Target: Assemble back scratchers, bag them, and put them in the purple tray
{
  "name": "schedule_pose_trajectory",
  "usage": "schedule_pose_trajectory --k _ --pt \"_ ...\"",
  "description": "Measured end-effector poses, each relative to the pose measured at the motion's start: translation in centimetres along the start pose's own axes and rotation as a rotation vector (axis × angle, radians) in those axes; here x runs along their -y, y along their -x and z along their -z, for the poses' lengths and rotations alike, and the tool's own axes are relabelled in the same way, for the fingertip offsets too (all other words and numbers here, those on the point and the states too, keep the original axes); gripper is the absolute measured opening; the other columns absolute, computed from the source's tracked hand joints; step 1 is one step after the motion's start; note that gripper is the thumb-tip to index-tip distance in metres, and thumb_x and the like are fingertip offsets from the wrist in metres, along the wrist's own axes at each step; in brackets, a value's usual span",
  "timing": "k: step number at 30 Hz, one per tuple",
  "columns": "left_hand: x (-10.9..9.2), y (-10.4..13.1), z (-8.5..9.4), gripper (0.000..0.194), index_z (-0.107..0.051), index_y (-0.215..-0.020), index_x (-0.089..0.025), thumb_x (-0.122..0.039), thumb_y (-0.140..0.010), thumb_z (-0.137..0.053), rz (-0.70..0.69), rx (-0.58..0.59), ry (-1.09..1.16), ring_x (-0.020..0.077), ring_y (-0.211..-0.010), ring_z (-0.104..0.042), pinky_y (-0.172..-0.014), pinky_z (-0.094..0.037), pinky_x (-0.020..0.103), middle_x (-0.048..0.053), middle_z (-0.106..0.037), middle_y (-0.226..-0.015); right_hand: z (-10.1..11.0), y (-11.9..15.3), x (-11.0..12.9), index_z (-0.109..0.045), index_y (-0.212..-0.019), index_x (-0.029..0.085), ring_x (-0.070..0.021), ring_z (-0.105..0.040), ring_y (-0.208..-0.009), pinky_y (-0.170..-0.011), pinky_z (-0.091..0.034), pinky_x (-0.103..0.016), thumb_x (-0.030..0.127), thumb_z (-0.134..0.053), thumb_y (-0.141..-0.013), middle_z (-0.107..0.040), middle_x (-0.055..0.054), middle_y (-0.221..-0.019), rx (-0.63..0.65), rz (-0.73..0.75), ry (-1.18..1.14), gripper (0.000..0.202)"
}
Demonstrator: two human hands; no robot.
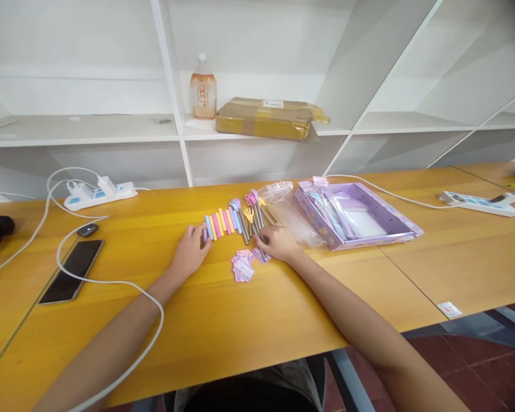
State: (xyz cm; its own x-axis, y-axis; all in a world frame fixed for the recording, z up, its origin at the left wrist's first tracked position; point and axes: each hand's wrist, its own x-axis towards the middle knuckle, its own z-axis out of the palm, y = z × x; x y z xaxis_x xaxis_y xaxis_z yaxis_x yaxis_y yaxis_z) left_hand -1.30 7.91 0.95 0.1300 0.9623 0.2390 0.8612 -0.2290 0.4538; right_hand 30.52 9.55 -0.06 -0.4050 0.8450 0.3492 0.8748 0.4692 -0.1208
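My left hand (190, 250) is at the left end of a row of coloured cylindrical handles (220, 223), with thumb and forefinger around the purple handle (205, 235). The row alternates blue, yellow, pink and purple, lying side by side. My right hand (276, 241) rests with curled fingers on the metal rod of a back scratcher (257, 220). Several back scratchers with small hand-shaped heads, blue, pink and yellow, lie together there; the right fingers hide some rods. Small printed cards (242, 266) are piled just in front, and another card (261, 256) lies partly under my right hand.
Clear plastic bags (294, 214) lie beside a purple box tray (380, 236) holding wrapped items. At left are a phone (72, 272), a black mouse (87, 230), a power strip (100, 195) and a loose white cable (124, 281). A bottle (203, 91) and taped carton (264, 119) occupy the shelf.
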Motion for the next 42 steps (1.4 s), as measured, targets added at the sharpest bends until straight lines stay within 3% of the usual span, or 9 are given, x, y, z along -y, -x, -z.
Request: schedule_pose_trajectory --k 3,7,12,16,21,24,30,37,42 --pt "-0.1 0.0 0.1 0.046 -0.057 -0.147 -0.029 -0.042 -0.102 -0.056 -0.044 0.045 -0.046 0.0284 -0.103 -0.067 -0.085 -0.054 0.038 0.010 -0.058 -0.123 0.0 0.0 0.1 -0.060 -0.066 0.020 -0.0147 -0.054 -0.062 -0.076 -0.031 -0.032 0.043 -0.055 -0.102 -0.070 -0.002 -0.069 0.006 0.032 -0.008 0.043" --pt "0.2 -0.2 -0.1 0.052 -0.056 -0.148 -0.025 -0.044 -0.100 -0.059 -0.054 0.050 -0.040 0.0305 -0.107 -0.067 -0.089 -0.054 0.040 0.011 -0.061 -0.122 -0.1 0.0 0.2 -0.060 -0.066 0.020 -0.0150 -0.057 -0.065 -0.077 -0.033 -0.032 0.043 -0.053 -0.104 -0.071 -0.003 -0.071 0.012 0.031 -0.018 0.045" --pt "0.4 -0.3 -0.3 0.047 -0.055 -0.141 -0.021 -0.032 -0.096 -0.061 -0.060 0.023 -0.020 0.0306 -0.109 -0.067 -0.096 -0.053 0.043 0.011 -0.065 -0.116 -0.5 -0.2 -0.4 -0.067 -0.085 0.019 -0.0199 -0.062 -0.075 -0.080 -0.037 -0.034 0.032 -0.048 -0.106 -0.075 -0.009 -0.087 -0.085 -0.159 0.035 0.031" --pt "0.2 -0.2 -0.2 0.039 -0.055 -0.133 -0.019 -0.026 -0.094 -0.058 0.052 0.002 -0.056 0.0320 -0.109 -0.069 -0.093 -0.053 0.043 0.013 -0.069 -0.119 -0.3 -0.4 -1.3 -0.069 -0.106 0.018 -0.0251 -0.063 -0.081 -0.080 -0.041 -0.036 0.033 -0.055 -0.102 -0.075 -0.014 -0.103 -0.122 -0.329 0.037 0.021" --pt "-0.3 -0.2 0.1 0.040 -0.053 -0.133 -0.017 -0.032 -0.097 -0.059 0.128 0.033 -0.117 0.0345 -0.101 -0.071 -0.087 -0.052 0.043 0.015 -0.074 -0.109 -0.1 -0.4 -1.4 -0.071 -0.119 0.020 -0.0279 -0.065 -0.095 -0.091 -0.046 -0.040 0.038 -0.051 -0.106 -0.071 -0.014 -0.115 -0.129 -0.212 -0.020 0.029" --pt "-0.5 -0.3 0.5 0.041 -0.051 -0.135 -0.017 -0.031 -0.097 -0.057 0.164 0.038 -0.083 0.0325 -0.096 -0.072 -0.082 -0.051 0.041 0.013 -0.075 -0.109 -0.5 -0.6 -1.0 -0.071 -0.122 0.022 -0.0274 -0.065 -0.097 -0.094 -0.047 -0.041 0.041 -0.051 -0.107 -0.069 -0.013 -0.113 -0.102 -0.196 -0.041 0.031" --pt "-0.5 -0.2 0.6 0.041 -0.050 -0.135 -0.017 -0.029 -0.097 -0.057 0.172 0.059 -0.053 0.0298 -0.097 -0.072 -0.078 -0.048 0.036 0.012 -0.074 -0.110 -1.3 -1.1 -1.5 -0.068 -0.119 0.019 -0.0267 -0.067 -0.092 -0.089 -0.051 -0.040 0.040 -0.053 -0.105 -0.071 -0.014 -0.114 -0.125 -0.324 -0.152 0.030" --pt "0.5 -0.5 -0.1 0.042 -0.050 -0.134 -0.022 -0.028 -0.094 -0.060 0.121 0.002 0.115 0.0244 -0.083 -0.067 -0.073 -0.046 0.034 0.004 -0.069 -0.096 -1.1 -1.1 -1.8 -0.068 -0.111 0.020 -0.0218 -0.068 -0.075 -0.079 -0.051 -0.034 0.038 -0.058 -0.101 -0.074 -0.004 -0.083 -0.073 -0.434 -0.225 0.022" --pt "0.7 -0.5 -0.3 0.042 -0.052 -0.132 -0.022 -0.027 -0.091 -0.061 0.049 -0.006 0.250 0.0198 -0.077 -0.062 -0.074 -0.046 0.032 -0.001 -0.063 -0.088 -1.3 -1.1 -2.2 -0.069 -0.105 0.021 -0.0201 -0.071 -0.074 -0.074 -0.052 -0.030 0.032 -0.065 -0.096 -0.076 -0.002 -0.081 -0.102 -0.464 -0.302 0.015"
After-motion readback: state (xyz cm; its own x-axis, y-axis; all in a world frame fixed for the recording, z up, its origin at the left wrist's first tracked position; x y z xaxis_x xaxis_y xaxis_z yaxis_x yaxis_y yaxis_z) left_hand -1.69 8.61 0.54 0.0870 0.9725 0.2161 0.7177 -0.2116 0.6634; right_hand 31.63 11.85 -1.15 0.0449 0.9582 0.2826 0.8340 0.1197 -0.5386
